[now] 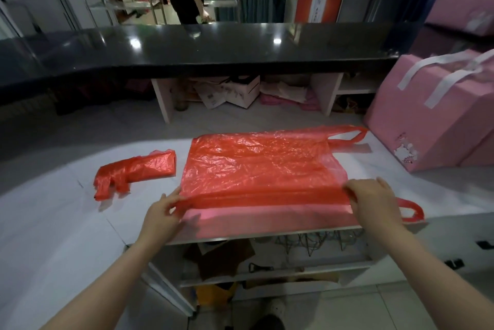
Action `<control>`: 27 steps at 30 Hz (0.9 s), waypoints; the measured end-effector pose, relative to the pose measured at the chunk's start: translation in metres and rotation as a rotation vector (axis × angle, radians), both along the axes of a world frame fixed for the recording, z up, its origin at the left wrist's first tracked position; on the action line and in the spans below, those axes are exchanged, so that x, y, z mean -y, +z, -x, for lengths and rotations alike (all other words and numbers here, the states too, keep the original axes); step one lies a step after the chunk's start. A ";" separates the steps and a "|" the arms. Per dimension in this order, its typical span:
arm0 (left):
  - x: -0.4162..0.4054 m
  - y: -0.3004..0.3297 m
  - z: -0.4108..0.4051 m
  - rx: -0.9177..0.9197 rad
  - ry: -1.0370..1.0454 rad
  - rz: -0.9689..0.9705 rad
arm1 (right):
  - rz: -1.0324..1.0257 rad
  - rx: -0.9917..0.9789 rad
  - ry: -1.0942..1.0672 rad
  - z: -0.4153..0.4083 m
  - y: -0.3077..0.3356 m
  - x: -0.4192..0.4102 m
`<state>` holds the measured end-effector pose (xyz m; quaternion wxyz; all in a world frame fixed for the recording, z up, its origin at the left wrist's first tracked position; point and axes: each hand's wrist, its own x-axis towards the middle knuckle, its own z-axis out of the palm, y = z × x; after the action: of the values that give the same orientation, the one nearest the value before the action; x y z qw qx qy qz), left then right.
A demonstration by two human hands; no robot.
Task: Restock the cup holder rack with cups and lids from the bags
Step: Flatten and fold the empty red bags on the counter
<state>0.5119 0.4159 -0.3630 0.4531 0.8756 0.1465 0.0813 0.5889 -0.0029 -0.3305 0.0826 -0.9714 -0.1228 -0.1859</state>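
A: What lay on the white surface (53,212)?

B: A large, flat, crinkled red plastic carrier bag (256,166) was spread across the middle, its handle loops pointing to 3 o'clock. The far loop lay flat toward 2 o'clock; the near loop hung at the surface's front edge, toward 4 o'clock.

A: And the hands?

B: Both were clamped on the bag's near edge, set well apart. The left hand (163,212) pinched the corner at 7 o'clock between thumb and fingers. The right hand (374,196) gripped the edge at 5 o'clock, close to the near handle. The edge between them was raised a little off the surface.

A: Anything else nearby?

B: A second red plastic bag, folded into a narrow strip (136,172), lay at 9 o'clock of the big one, not touching it. Large pink boxes with white ribbon (427,116) were stacked at 2 o'clock. A glossy black countertop (213,49) ran across at 12 o'clock.
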 end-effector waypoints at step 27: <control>-0.041 0.049 -0.105 0.037 0.281 0.611 | -0.728 -0.806 -0.041 -0.124 -0.025 -0.012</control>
<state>0.6169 0.4568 -0.3140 0.6816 0.6689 0.2751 0.1110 0.7130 0.0088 -0.3557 0.4504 -0.8766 0.0100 0.1693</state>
